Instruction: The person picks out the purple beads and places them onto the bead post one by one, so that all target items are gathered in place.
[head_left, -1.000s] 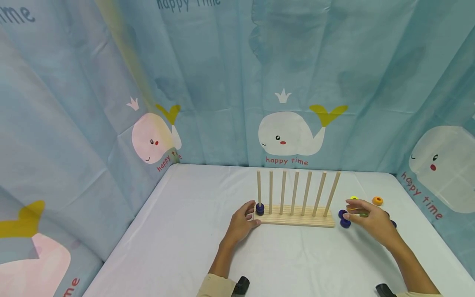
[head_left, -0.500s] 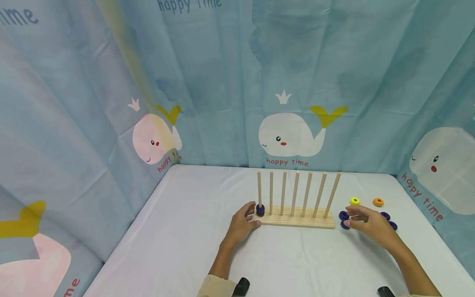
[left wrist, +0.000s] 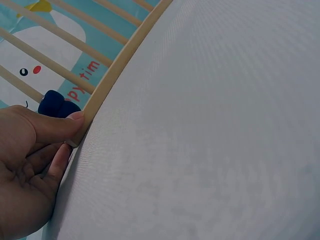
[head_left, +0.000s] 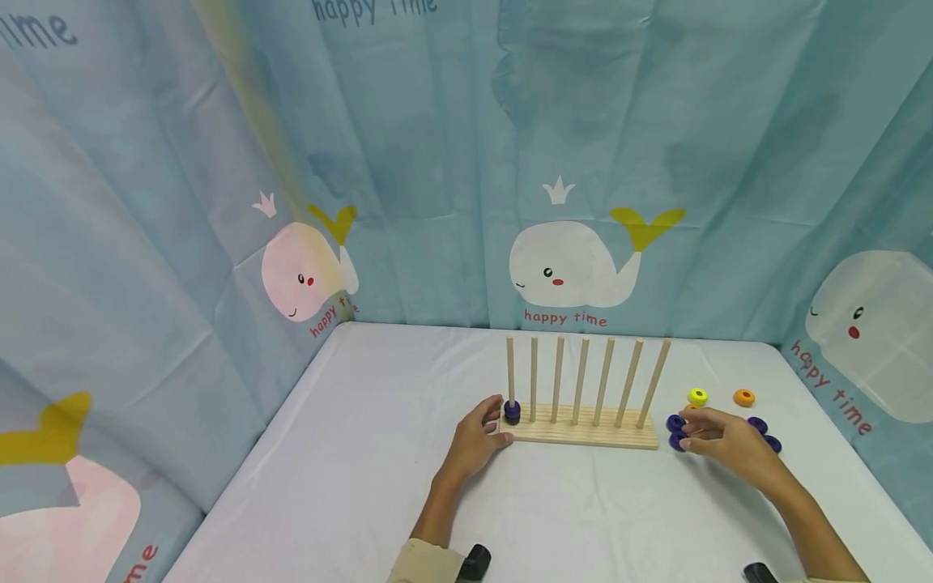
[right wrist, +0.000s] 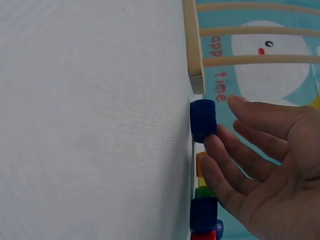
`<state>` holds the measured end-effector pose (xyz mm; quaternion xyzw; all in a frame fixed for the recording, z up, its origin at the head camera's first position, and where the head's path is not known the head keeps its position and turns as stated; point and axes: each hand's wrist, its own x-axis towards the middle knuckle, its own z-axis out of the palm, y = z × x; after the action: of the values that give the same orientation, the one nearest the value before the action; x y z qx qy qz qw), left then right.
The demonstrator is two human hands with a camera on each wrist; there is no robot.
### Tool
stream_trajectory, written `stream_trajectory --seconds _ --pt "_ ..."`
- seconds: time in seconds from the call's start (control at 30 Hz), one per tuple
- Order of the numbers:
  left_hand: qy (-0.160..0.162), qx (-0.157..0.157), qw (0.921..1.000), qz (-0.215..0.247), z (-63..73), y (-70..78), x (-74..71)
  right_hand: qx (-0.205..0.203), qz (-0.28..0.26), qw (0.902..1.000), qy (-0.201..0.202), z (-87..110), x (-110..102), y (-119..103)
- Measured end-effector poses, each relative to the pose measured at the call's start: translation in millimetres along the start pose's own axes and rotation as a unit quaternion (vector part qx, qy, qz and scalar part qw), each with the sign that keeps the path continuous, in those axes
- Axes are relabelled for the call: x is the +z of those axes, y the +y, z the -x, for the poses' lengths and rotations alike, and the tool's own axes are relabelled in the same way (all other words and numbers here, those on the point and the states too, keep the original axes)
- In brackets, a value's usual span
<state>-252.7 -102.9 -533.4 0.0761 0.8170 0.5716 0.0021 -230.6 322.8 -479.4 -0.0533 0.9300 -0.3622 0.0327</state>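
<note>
A pale wooden peg stand with a row of upright dowels rests on the table. Dark blue beads are stacked at the foot of its leftmost peg. My left hand pinches the stand's left end, thumb at the front edge, as the left wrist view also shows. To the right of the stand, my right hand hovers over loose beads with thumb and fingers spread apart. Two dark blue beads lie just by its fingertips. In the right wrist view, a blue bead sits between thumb and fingers, not gripped.
Around the right hand lie a yellow bead, an orange bead and more dark blue beads. Green and red beads show low in the right wrist view. A whale-print curtain hangs behind the white table.
My right hand has lowered slightly toward the near blue beads, uncovering the yellow bead and the blue ones on its right. The left hand stays at the stand's end.
</note>
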Motion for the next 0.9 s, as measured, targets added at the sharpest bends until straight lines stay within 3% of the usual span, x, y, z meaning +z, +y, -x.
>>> stream_trajectory --seconds 0.47,0.9 --pt "-0.002 0.002 1.0000 0.005 0.3 0.5 -0.4 -0.003 -0.013 0.9991 -0.041 -6.8 3 1" --pt "-0.002 -0.002 1.0000 0.001 0.5 0.7 -0.1 0.006 0.017 0.9989 -0.043 -10.8 9 -3"
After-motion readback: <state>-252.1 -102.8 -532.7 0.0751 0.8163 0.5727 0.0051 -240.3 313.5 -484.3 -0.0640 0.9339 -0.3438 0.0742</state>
